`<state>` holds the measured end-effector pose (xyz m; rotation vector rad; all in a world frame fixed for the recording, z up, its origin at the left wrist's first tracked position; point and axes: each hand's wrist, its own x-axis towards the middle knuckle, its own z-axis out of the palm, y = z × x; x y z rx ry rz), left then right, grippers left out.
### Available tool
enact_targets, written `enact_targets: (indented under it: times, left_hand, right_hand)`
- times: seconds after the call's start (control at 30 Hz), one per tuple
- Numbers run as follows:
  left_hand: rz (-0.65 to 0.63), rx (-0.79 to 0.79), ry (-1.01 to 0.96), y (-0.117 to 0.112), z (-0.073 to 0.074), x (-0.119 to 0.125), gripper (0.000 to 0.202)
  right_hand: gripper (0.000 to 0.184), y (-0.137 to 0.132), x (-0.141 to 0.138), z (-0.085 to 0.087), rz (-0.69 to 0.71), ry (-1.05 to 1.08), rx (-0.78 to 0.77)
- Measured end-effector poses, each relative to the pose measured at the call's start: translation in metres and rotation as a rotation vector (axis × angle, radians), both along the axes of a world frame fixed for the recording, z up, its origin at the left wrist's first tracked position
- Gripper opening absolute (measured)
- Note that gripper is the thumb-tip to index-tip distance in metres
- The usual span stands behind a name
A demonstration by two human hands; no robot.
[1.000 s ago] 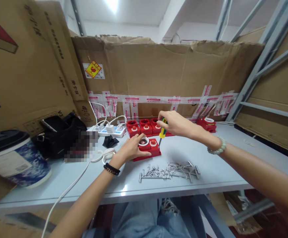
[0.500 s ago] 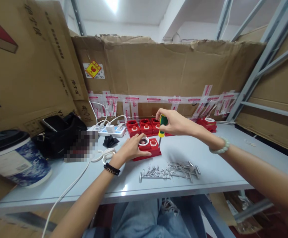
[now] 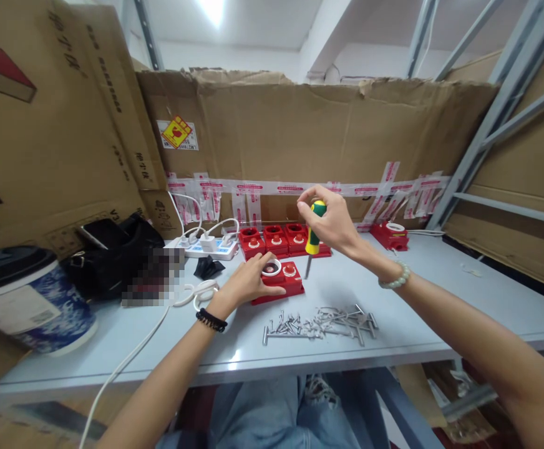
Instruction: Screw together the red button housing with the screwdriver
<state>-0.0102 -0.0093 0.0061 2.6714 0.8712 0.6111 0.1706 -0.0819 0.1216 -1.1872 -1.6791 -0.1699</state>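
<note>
My left hand grips the left end of a red box on the table, with a white ring and a red knob on its top. In my right hand is a screwdriver with a green and yellow handle, its shaft pointing down. The tip hangs just off the right end of the box, apart from it as far as I can see. Loose screws and T-shaped metal rods lie in a pile in front of the box.
Several similar red boxes stand in a row behind, and another red box is at the back right. A power strip, a black bag and a large tub occupy the left side. Cardboard closes off the back.
My right hand has lifted up and to the right with the screwdriver, bringing its tip away from the box's right end. My left hand stays in place on the box.
</note>
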Motion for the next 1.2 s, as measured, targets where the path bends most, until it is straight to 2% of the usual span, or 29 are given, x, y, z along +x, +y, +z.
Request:
enact_targets:
  times: [0.1, 0.27, 0.43, 0.6, 0.73, 0.8, 0.93, 1.07, 1.2]
  left_hand:
    - [0.006, -0.002, -0.004, -0.001, 0.002, 0.0, 0.061]
    - [0.001, -0.002, -0.01, -0.001, 0.004, 0.0, 0.06]
    - [0.005, 0.017, -0.024, 0.003, -0.002, 0.0, 0.064]
    - [0.04, 0.099, 0.026, 0.002, -0.005, -0.001, 0.077]
    - [0.019, 0.206, -0.05, -0.003, 0.005, -0.005, 0.085]
    - [-0.047, 0.255, -0.093, -0.009, 0.012, -0.006, 0.076]
    - [-0.168, 0.31, -0.075, -0.029, 0.022, -0.005, 0.038]
    - [-0.229, 0.252, 0.049, -0.044, 0.019, 0.002, 0.03]
    - [-0.268, 0.2, 0.081, -0.047, 0.015, 0.005, 0.018]
  right_hand:
    - [0.015, 0.002, 0.003, -0.004, 0.008, 0.016, -0.036]
    - [0.016, 0.005, -0.004, -0.03, 0.042, 0.063, -0.144]
    - [0.013, 0.001, -0.022, -0.05, 0.127, 0.065, -0.181]
    - [0.012, 0.002, -0.031, -0.059, 0.156, 0.048, -0.242]
    - [0.013, 0.005, -0.029, -0.06, 0.13, 0.058, -0.23]
    - [0.014, 0.004, -0.028, -0.058, 0.116, 0.065, -0.216]
    - [0.013, 0.0, -0.025, -0.05, 0.127, 0.111, -0.158]
    - [0.012, -0.005, -0.022, -0.041, 0.136, 0.161, -0.106]
    - [0.013, -0.006, -0.017, -0.036, 0.135, 0.169, -0.091]
